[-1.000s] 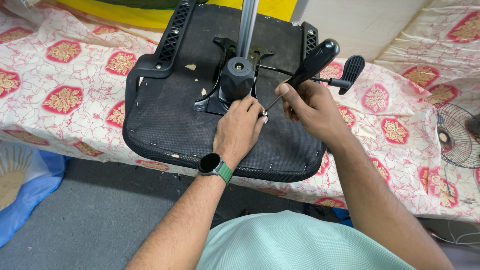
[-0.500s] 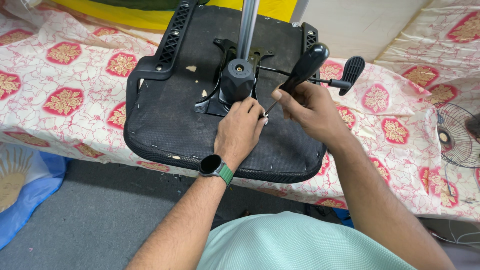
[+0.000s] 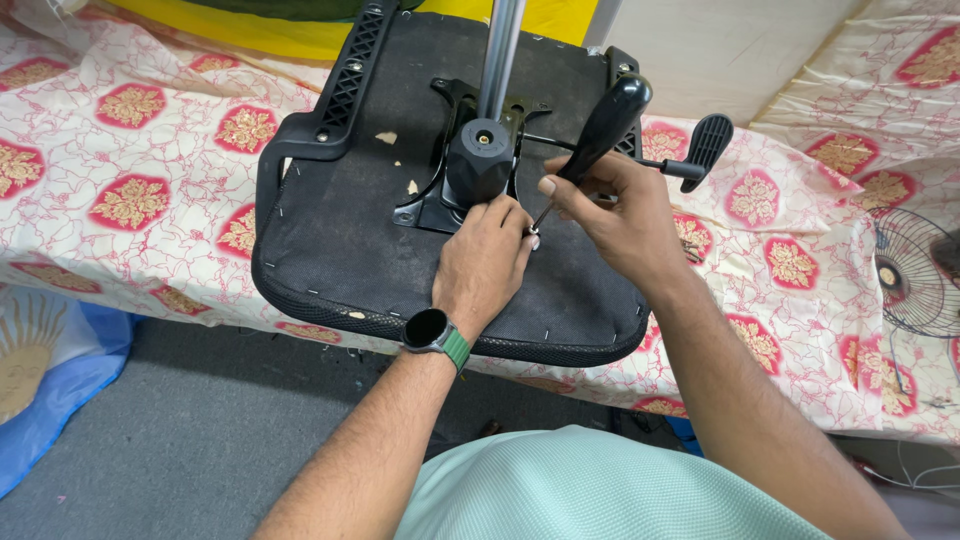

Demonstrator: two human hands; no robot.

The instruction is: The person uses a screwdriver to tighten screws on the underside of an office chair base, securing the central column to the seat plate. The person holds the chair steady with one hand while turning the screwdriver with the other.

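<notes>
At the underside of the upturned office chair seat [image 3: 330,250], the right hand [image 3: 615,215] is closed around the black handle of a screwdriver [image 3: 600,135], its thin shaft slanting down to a small screw [image 3: 533,233] near the edge of the black metal mechanism plate [image 3: 440,190]. The left hand [image 3: 485,260], fingers curled, rests on the seat and pinches at the tip, seemingly steadying the screw; whether it actually grips it I cannot tell. A dark smartwatch [image 3: 430,330] with a green strap sits on that wrist. From the mechanism's hub rises the gas-lift column [image 3: 500,55], and a paddle lever [image 3: 705,150] sticks out to the right. The seat lies on a bed with a red-and-cream floral sheet [image 3: 130,170]; a fan [image 3: 915,280] stands at the right edge. Judging by the plate seated flat, the mechanism looks mounted, with this screw not yet fully driven.
</notes>
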